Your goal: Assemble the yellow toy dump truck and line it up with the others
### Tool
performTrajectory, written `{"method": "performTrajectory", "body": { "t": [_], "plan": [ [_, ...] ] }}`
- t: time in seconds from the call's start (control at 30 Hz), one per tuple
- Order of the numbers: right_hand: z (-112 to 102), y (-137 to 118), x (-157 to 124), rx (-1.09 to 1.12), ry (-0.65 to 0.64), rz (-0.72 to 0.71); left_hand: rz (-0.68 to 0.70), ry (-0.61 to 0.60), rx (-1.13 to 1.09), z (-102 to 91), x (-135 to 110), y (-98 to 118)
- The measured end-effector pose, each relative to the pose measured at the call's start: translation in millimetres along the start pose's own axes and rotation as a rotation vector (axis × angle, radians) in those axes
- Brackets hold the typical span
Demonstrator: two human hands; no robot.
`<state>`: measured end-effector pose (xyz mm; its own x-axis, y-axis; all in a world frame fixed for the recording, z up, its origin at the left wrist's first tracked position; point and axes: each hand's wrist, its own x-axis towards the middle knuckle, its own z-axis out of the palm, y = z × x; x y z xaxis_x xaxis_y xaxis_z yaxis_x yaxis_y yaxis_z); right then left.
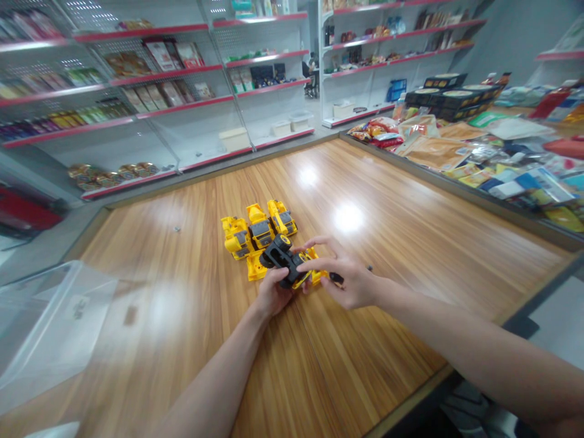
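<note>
Both hands close on one yellow and black toy vehicle (288, 263), held just above the wooden table (401, 243). The left hand (272, 294) cups it from below and behind, fingers wrapped under the body. The right hand (347, 277) pinches its near side between thumb and forefinger, and a small dark piece (336, 278) shows under that palm; what it is cannot be told. The toy sits tilted, its dark underside and wheels turned up.

Just beyond it, touching or nearly so, three yellow toy trucks (258, 230) stand side by side in a row. Another flat yellow part (255, 269) lies on the table under the held toy. Judging by this, three toys look finished and set aside, while the one in hand is being worked on.

A clear plastic bin (50, 322) lies well apart to the left. Packaged goods (479, 152) crowd the neighbouring table, and shelves (159, 103) line the wall behind.
</note>
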<state>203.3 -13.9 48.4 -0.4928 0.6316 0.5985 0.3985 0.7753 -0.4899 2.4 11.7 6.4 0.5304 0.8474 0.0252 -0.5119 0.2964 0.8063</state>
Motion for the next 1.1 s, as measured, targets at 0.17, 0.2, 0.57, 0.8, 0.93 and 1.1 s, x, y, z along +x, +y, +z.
{"method": "performTrajectory", "body": {
  "t": [0.17,0.2,0.57,0.8,0.93,1.1],
  "plan": [
    [-25.9,17.9,0.5,-0.249,0.033,0.524,-0.055,-0.176,-0.021,-5.1,-5.0,1.1],
    [-32.4,24.3,-1.6,-0.358,-0.064,0.667,-0.103,-0.229,-0.01,-6.8,-6.6,0.6],
    [-50.7,36.8,-15.3,-0.526,-0.711,0.847,-0.316,-0.353,0.168,-14.5,-9.7,-7.1],
    [-32.2,33.6,-10.3,-0.48,-0.584,0.768,-0.151,-0.21,0.205,-7.7,-7.0,-14.8],
    [-27.2,30.9,-3.8,-0.464,-0.409,0.757,-0.075,-0.139,0.241,-9.2,-5.5,-19.6],
    [-28.1,12.9,5.8,-0.278,0.083,0.585,-0.088,-0.179,0.404,-8.5,-7.9,-17.7]
  ]
}}
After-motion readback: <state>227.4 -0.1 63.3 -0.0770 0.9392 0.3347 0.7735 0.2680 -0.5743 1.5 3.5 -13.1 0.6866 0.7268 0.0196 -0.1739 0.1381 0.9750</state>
